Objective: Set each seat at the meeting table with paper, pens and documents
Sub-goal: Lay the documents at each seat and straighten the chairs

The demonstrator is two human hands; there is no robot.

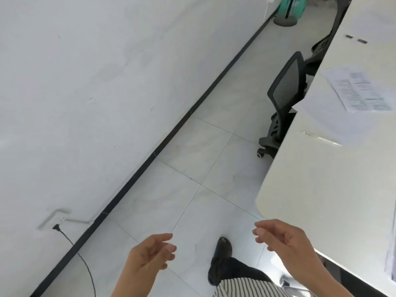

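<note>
several sheets of paper [360,93] are lying on the white meeting table [310,189], toward its far right part, with printed pages overlapping a plain sheet whose corner is jutting over the table edge. a thin pale object, possibly a pen [321,138], is lying just beside them. a black mesh office chair [285,93] is sitting tucked against that edge. nearer, the left hand [150,254] and right hand [285,239] are hovering over the tiled floor [192,157], both empty, with fingers loosely curled. a black shoe [222,249] is showing between them, and a cord is running from a wall socket [56,221] at left.
</note>
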